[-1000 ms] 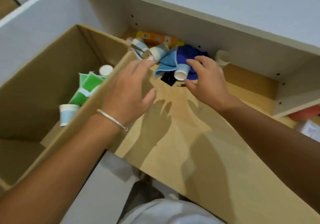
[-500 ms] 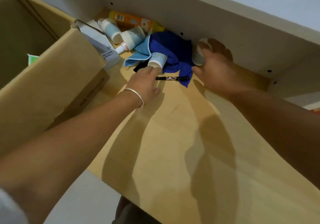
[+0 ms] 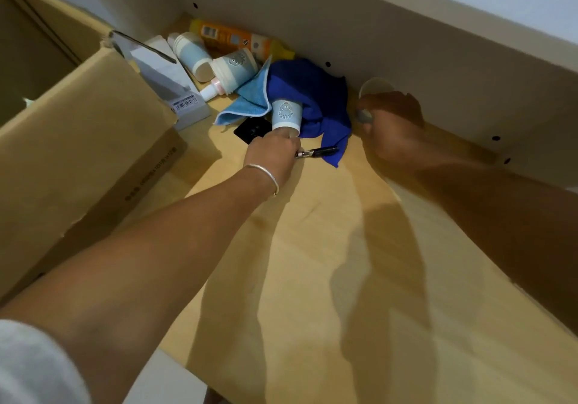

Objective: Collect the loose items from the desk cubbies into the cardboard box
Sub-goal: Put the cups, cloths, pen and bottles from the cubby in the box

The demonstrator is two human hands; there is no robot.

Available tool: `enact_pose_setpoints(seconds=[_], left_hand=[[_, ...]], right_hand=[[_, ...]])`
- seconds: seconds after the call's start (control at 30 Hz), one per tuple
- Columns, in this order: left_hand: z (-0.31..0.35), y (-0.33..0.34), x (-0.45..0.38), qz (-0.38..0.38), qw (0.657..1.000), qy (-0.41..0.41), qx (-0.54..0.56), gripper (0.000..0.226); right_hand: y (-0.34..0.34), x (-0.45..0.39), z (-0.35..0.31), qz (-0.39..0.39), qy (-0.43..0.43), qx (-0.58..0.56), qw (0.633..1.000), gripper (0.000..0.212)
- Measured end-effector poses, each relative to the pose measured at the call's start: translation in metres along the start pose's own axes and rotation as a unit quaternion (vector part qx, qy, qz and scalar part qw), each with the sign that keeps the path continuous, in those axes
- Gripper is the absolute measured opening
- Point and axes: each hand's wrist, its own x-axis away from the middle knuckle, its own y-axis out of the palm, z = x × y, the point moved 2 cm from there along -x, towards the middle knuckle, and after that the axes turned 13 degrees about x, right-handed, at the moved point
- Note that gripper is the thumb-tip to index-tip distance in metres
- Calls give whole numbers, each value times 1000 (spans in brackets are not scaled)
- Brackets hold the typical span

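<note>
My left hand (image 3: pixel 273 155) has its fingers on the rim of a small light-blue paper cup (image 3: pixel 286 114) that lies against a dark blue cloth (image 3: pixel 312 97). A black pen (image 3: pixel 319 152) lies on the wooden shelf (image 3: pixel 312 247) right beside that hand. My right hand (image 3: pixel 387 125) is closed around a pale cup (image 3: pixel 375 86) at the back wall of the cubby. The cardboard box (image 3: pixel 78 141) stands at the left with a flap toward the cubby.
Deeper in the cubby lie a light-blue cloth (image 3: pixel 247 100), two more cups (image 3: pixel 234 69), an orange-yellow bottle (image 3: pixel 231 39), a grey carton (image 3: pixel 175 84) and a black flat item (image 3: pixel 251 128). The white shelf board (image 3: pixel 438 44) hangs low overhead.
Both hands have reached deeper into the cubby. My left hand went from the box flap to the blue cup's rim. My right hand moved from the blue cup to the pale cup at the back.
</note>
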Motion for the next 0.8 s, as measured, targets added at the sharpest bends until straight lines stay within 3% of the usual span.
enact_pose_setpoints(seconds=[0.1,0.17,0.43,0.57,0.8], left_hand=[[-6,-3,11,-11,1000,9,-26,19],[-8,-10,23,-15,1000,9,-22,20],[-13,-93,110,39,997,3,73,19],[-38,-151,154,102,990,-12,92,18],[-121,-263,218,257,963,-41,73,10]], right_hand=[[-8,4,-3,-9,-1,22,1000,20],[-15,9,-5,-2,-30,52,998,30],[-61,55,-63,163,-115,-69,977,29],[-99,66,-113,242,-166,-96,951,25],[-176,53,-212,303,-219,-118,920,21]])
